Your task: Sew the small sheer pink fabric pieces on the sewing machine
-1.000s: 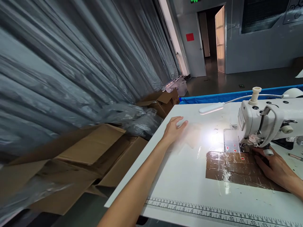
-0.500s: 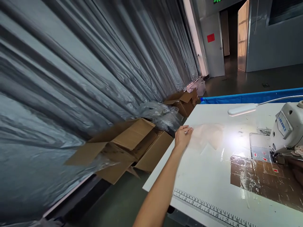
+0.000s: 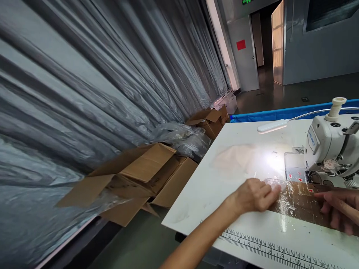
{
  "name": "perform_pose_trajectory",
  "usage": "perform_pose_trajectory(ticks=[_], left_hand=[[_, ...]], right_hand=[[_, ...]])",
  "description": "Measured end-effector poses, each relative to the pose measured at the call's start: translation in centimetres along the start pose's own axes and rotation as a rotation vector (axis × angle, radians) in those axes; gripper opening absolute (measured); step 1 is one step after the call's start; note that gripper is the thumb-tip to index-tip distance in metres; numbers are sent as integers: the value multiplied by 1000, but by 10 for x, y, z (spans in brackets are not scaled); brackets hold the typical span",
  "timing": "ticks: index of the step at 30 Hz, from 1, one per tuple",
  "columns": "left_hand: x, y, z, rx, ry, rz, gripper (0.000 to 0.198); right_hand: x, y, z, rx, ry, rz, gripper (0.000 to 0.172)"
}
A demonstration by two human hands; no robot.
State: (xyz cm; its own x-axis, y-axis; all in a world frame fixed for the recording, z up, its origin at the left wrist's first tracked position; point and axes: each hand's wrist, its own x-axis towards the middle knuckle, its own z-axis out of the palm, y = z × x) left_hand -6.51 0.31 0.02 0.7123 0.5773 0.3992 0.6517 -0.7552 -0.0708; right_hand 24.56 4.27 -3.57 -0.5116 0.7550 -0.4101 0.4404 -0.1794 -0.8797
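My left hand [image 3: 256,195] is closed over the left part of the brown, tape-covered board [image 3: 298,203]. A small translucent, filmy piece [image 3: 275,183] shows at its fingertips; its kind is not clear. On the right, my right hand [image 3: 340,209] rests over the same board with its fingers loosely apart, and I see nothing between them. Its back part is cut off by the frame edge. Just beyond both hands stands the white sewing machine [image 3: 322,145], with its metal plate and red arrow stickers [image 3: 300,179] beside the board.
A white lamp [image 3: 273,127] on a bendable neck lights the white table [image 3: 202,194]. Ruler markings [image 3: 260,248] run along the near edge. Left of the table lie an open cardboard box [image 3: 148,168] and clear plastic bags [image 3: 185,138], beside a grey curtain [image 3: 112,86].
My left hand has moved from the table's left edge rightward to the brown board. My right hand has come into clear view by the machine. The view has shifted slightly right.
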Motion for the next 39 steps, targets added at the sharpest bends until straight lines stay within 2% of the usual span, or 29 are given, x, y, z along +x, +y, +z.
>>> perform_pose_trajectory(ticks=[3, 5, 7, 9, 11, 12, 15, 17, 18, 20, 22, 24, 27, 31, 33, 36, 38, 39], left_hand=[[15, 43, 8, -56, 94, 180, 22], [23, 66, 13, -154, 98, 220, 17], [31, 78, 15, -249, 58, 213, 27], [36, 75, 11, -270, -8, 136, 37], [35, 59, -2, -187, -104, -45, 36], [32, 49, -11, -102, -154, -186, 34], [10, 19, -37, 105, -362, -725, 29], [-9, 9, -49, 204, -448, -1018, 31], [-19, 6, -52, 216, -473, -1109, 30], [-34, 5, -53, 204, -485, -1197, 25], [-40, 4, -51, 184, -435, -1193, 21], [-36, -4, -49, 134, -293, -1137, 18], [-20, -33, -52, 19, -72, -1054, 9], [-5, -82, -61, 52, 0, -1050, 9], [-1, -98, -61, 83, 20, -1031, 14], [9, -94, -51, 42, 18, -916, 23], [21, -70, -39, -75, -18, -730, 25], [29, -54, -32, -180, -48, -556, 27]], right_hand=[[-8, -17, 11, 132, -107, 75, 91], [-12, -23, 15, 138, -140, 80, 94], [-15, -28, 16, 114, -181, 68, 94], [-15, -31, 17, 134, -223, 56, 97], [-15, -33, 19, 173, -255, 50, 98], [-15, -33, 20, 182, -266, 44, 96], [-17, -34, 21, 148, -303, 4, 90], [-18, -33, 20, 110, -327, -28, 88], [-19, -32, 18, 92, -340, -40, 86], [-20, -28, 12, 58, -368, -51, 81], [-19, -23, 4, 28, -386, -52, 75], [-17, -21, -4, 10, -376, -55, 69], [-16, -26, -8, 7, -283, -53, 58], [-19, -38, -7, 49, -164, -7, 53], [-21, -40, -9, 59, -137, 6, 54], [-23, -38, -13, 41, -124, -2, 55], [-23, -39, -13, -15, -132, -37, 53], [-23, -41, -11, -62, -136, -67, 49]])
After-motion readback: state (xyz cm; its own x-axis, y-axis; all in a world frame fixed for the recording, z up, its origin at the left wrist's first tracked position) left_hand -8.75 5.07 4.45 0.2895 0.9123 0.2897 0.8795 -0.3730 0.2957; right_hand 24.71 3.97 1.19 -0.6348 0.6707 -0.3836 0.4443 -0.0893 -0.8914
